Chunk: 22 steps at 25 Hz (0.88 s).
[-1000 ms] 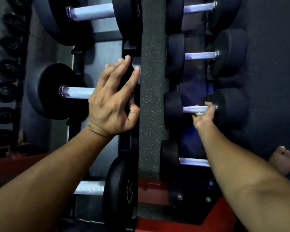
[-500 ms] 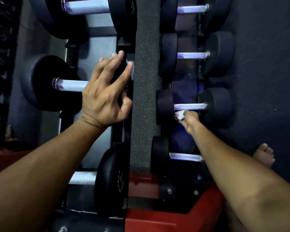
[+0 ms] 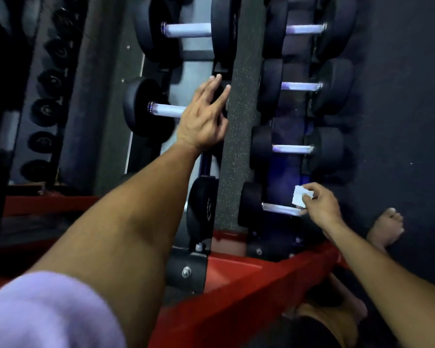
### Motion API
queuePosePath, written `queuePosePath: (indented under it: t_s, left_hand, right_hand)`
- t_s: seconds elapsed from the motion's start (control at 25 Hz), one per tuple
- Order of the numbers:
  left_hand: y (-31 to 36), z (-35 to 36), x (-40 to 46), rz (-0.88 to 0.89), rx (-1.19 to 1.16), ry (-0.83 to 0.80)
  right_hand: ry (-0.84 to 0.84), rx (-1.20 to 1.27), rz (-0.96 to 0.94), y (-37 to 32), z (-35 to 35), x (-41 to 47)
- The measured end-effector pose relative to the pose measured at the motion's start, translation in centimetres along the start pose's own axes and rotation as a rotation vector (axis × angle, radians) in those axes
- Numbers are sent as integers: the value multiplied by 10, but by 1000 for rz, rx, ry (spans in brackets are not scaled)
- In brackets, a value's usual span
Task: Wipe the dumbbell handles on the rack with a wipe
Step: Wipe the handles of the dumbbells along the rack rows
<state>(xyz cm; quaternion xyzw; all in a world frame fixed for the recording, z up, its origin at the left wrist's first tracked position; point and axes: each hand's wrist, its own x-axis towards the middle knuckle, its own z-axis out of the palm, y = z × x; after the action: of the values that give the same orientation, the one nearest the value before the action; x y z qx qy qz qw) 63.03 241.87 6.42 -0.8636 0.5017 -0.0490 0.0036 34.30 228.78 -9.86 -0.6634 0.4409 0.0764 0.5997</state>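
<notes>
Right hand (image 3: 322,207) pinches a small white wipe (image 3: 300,198) just above the nearest dumbbell's silver metal handle (image 3: 280,209); left hand (image 3: 201,121), fingers spread, rests on a black rubber dumbbell head (image 3: 220,96) beyond that handle.

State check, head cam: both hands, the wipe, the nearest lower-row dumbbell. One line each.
left hand: open, fingers straight, resting on the end of an upper-row dumbbell
right hand: pinches the wipe, at the right end of a handle
wipe: folded, white, held just above the handle
nearest lower-row dumbbell: racked, handle bare left of the hand
</notes>
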Motion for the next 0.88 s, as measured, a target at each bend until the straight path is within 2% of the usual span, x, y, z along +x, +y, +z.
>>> queuePosePath:
  t_s: [0.16,0.28,0.36,0.44,0.6,0.88]
  left_hand:
    - [27,-21,-7,-257,-19,-129]
    - [68,-39,-69,-403,-225,-223]
    - [89,-45,-118,-382,-230,-429]
    - [91,-45,-141,-250,-66,-537]
    - [84,-30,-145,-164,47,-396]
    - [77,-15,-151,-88,85,-266]
  right_hand:
    - [-73,-90,-83,5,-39,-34]
    - [-56,-154,-36,20,-67,-44]
    - [-38,-208,-6,27,-71,-50]
    - [-44,-248,-14,29,-65,-51]
    - [-74,-336,-126,19,-39,-43]
    - [-186,-476,-179,28,19,2]
